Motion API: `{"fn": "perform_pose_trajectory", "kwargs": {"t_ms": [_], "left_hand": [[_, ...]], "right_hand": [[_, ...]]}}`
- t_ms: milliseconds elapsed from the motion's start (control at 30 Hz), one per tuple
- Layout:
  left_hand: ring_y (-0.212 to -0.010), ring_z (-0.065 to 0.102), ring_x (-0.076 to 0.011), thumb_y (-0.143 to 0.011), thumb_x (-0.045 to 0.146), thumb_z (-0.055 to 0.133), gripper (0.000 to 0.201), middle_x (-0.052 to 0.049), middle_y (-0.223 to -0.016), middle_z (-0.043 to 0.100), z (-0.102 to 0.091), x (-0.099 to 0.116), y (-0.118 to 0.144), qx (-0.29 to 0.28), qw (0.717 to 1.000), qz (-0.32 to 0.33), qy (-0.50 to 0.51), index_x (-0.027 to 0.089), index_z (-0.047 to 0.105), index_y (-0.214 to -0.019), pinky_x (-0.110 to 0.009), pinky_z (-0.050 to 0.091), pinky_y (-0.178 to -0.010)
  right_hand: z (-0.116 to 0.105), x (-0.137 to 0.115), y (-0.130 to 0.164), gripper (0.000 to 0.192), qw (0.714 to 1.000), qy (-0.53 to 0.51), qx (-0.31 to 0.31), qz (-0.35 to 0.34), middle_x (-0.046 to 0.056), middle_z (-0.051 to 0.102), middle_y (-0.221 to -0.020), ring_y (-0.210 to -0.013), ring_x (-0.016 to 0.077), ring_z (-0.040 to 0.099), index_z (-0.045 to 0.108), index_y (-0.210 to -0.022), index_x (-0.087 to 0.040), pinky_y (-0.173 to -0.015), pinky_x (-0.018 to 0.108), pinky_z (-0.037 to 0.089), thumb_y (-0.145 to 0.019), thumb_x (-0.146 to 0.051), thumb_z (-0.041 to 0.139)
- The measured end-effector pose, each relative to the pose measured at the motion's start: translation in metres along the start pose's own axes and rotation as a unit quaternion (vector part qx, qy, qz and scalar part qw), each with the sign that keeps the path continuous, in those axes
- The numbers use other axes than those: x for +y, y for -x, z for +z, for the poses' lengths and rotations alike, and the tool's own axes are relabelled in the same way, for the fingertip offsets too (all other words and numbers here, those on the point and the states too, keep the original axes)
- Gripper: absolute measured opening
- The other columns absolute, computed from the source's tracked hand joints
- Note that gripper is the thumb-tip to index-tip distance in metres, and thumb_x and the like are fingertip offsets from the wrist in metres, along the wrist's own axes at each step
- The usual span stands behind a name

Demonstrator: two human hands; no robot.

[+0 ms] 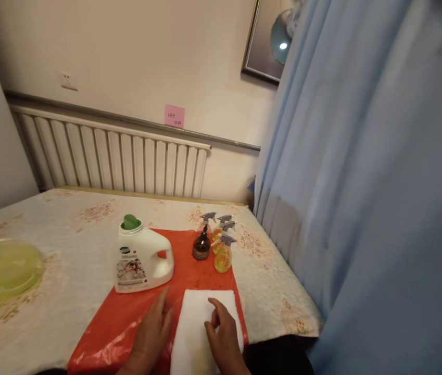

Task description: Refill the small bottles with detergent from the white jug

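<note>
A folded white cloth (201,323) lies at the near edge of a red plastic sheet (127,317) spread over a floral tablecloth (68,219), and both hands are at it. The right hand (224,338) rests on top of the cloth, toward its right half, palm down, the fingers (215,307) loosely curled with the fingertips pressing on the white surface near the cloth's middle; it grips nothing. The left hand (152,330) lies flat on the red sheet just beside the cloth's left edge, fingers extended and spread a little, the tips pointing away from the body toward the jug; whether its thumb side actually touches the cloth's edge cannot be told. So the cloth sits under the right fingers and immediately to the right of the left ones. Beyond the hands, on the same red sheet, a white detergent jug (142,260) with a green cap (130,222) stands upright, its handle turned to the right. To the right of it is a cluster of small spray bottles with grey triggers: a dark brown one (202,245) and yellow ones (223,255), standing close together. A translucent yellow plastic bag (2,271) lies at the far left of the table. A white radiator (115,161) runs along the wall, and a blue curtain (361,182) hangs at the right.
</note>
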State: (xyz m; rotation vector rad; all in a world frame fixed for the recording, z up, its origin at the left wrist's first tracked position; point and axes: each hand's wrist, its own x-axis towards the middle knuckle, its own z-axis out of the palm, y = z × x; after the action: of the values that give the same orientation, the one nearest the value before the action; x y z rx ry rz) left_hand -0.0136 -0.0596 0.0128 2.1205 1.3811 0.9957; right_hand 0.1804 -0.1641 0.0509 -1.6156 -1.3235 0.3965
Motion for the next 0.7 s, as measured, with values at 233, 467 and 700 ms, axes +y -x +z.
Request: {"fn": "perform_pose_trajectory", "kwargs": {"t_ms": [233,467,700], "left_hand": [[-0.079,0.068,-0.0227,-0.09,0.025,0.041,0.07,-0.007,-0.092,0.069,0.004,0.057,-0.009,-0.087,0.993,-0.046,-0.061,0.015,0.013,-0.153,-0.029,0.046,-0.067],[-0.078,0.07,-0.0256,-0.086,0.011,0.033,0.076,-0.015,-0.091,0.074,0.02,0.037,-0.014,-0.156,0.978,-0.085,-0.111,0.01,0.001,-0.155,-0.034,0.045,-0.069],[-0.09,0.071,-0.0302,-0.088,0.015,0.032,0.074,-0.021,-0.113,0.072,0.035,0.02,-0.013,-0.178,0.973,-0.111,-0.094,0.013,0.003,-0.156,-0.042,0.049,-0.079]], "right_hand": [[0.004,-0.006,-0.025,0.079,0.997,0.053,0.003,-0.06,-0.001,0.058,-0.074,-0.07,0.0185,0.059,0.034,-0.151,-0.021,-0.07,0.028,0.05,-0.075,-0.003,0.043],[0.017,0.024,-0.038,0.09,0.992,0.122,-0.013,-0.031,0.006,0.07,-0.087,-0.079,0.0226,0.068,0.028,-0.154,-0.02,-0.073,0.03,0.052,-0.069,0.003,0.042],[0.024,0.043,-0.044,0.091,0.994,0.105,-0.033,-0.01,0.013,0.072,-0.098,-0.086,0.0241,0.07,0.021,-0.156,-0.013,-0.077,0.032,0.054,-0.068,0.006,0.036]]}}
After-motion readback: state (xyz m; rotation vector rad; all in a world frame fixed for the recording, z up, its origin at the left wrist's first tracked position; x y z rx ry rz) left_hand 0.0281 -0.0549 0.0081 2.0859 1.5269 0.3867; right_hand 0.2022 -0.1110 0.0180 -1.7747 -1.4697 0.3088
